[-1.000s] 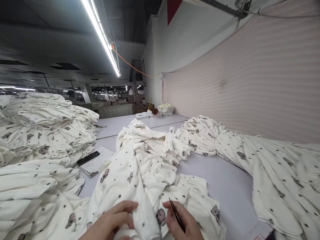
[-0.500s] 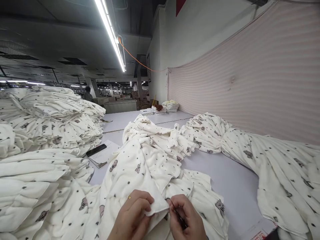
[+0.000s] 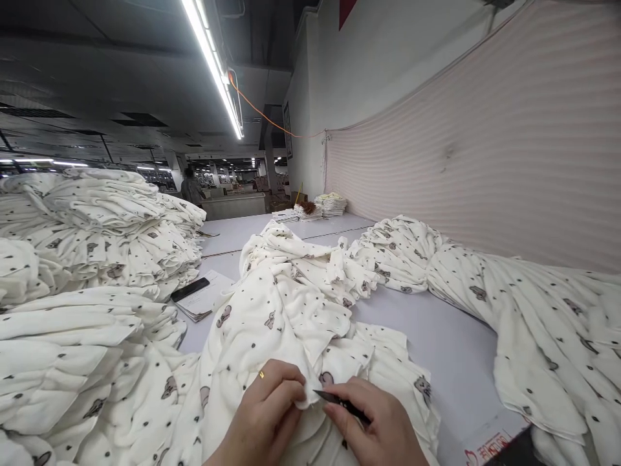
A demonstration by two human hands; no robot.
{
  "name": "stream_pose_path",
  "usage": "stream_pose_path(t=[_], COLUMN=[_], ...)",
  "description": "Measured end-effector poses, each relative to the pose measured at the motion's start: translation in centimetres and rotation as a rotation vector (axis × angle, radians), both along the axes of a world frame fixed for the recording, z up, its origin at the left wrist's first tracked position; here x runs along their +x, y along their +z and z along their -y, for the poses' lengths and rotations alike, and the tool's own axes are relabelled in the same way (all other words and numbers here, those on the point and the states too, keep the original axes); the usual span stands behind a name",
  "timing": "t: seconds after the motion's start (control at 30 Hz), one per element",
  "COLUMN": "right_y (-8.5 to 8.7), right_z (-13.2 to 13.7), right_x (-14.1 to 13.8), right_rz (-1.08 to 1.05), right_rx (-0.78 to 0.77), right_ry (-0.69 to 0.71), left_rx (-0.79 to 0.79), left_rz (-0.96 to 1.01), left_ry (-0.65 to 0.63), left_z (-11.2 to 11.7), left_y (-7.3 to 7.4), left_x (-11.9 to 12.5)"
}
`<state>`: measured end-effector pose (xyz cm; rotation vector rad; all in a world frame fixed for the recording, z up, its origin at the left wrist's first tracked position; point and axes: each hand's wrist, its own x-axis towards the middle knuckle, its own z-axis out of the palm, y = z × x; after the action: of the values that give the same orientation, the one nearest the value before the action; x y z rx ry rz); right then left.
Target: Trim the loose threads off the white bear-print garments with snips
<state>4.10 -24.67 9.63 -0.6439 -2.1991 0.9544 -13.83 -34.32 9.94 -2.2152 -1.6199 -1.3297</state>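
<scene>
My left hand (image 3: 269,411) pinches the edge of a white printed cloth (image 3: 252,336) that lies bunched in front of me. Its fingers are closed on a small fold, and a gold ring shows on one of them. Close on the right, my right hand (image 3: 371,421) grips what look like small black thread snips (image 3: 347,406), partly hidden by the fingers. The pointed tip faces left, near the cloth edge beside my left fingertips; whether it touches the cloth I cannot tell. Dark dots and small bear-like prints cover the cloth.
Tall piles of similar cloth (image 3: 111,239) stand on the left. A phone (image 3: 190,289) rests on a paper pad (image 3: 206,299). More cloth (image 3: 524,317) stretches along the right of the pale table (image 3: 436,349). A person (image 3: 191,188) is in the left background.
My right hand has turned the snips so their tip points left at the cloth edge. My left hand has gathered the flat corner into a smaller pinch.
</scene>
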Motion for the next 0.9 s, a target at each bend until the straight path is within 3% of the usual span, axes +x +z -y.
stream_pose_path(t=[0.07,0.13,0.27,0.4,0.6,0.83,0.9], right_y=[-0.1,-0.3,-0.7,-1.0,-1.6,-1.0,-0.9], right_z=[0.2,0.2,-0.3,-0.6,-0.1,-0.4,-0.7], right_x=[-0.3,-1.0,-2.9,-3.8,-3.8,-4.6,-4.3], right_rz=[-0.028,-0.054,-0.110,-0.218,-0.287,-0.248,-0.251], right_rx=[-0.007,-0.016,0.004,-0.035,0.109,-0.036,-0.136], right_ry=[-0.026,-0.060,-0.111,-0.138,0.016,-0.054,-0.045], left_rx=[0.012,-0.088,-0.508,-0.612,-0.544,-0.598,-0.565], left_rz=[-0.004,0.111,0.728,1.134,1.137,0.895,0.944], left_ry=[0.008,0.035,0.061,-0.049,-0.097,0.011,0.046], left_z=[-0.1,-0.1,-0.5,-1.1,-1.7,-1.5,-1.5], left_y=[0.2,0.7,1.6,0.7,-1.1,0.1,0.2], left_x=[-0.2,-0.2,-0.1,-0.6,-0.8,0.3,0.4])
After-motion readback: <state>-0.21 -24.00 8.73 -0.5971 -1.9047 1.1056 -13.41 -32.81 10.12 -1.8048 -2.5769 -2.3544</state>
